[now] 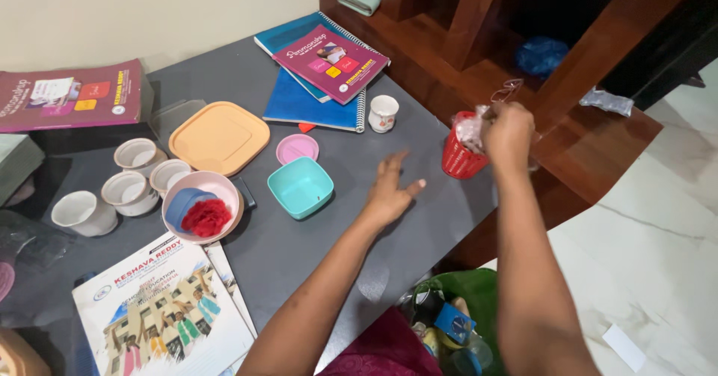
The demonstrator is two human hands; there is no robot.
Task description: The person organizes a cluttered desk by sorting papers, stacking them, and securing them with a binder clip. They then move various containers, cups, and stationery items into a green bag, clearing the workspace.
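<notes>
My right hand [507, 135] is closed on crumpled clear plastic [471, 129] at the mouth of a red slotted cup [459, 159], which stands at the right edge of the grey table [299, 249]. My left hand [390, 189] lies flat and open on the table, fingers spread, just left of the red cup and right of a teal square container [301, 187]. It holds nothing.
A pink bowl [224, 185] holds a blue lid and a red scrubber. White cups [131, 189] sit at left, one cup [383, 113] near spiral notebooks [321, 69]. An orange lid [218, 137], a pink lid [297, 149], booklets and a green bag [464, 301] surround them. A wooden shelf [538, 69] stands right.
</notes>
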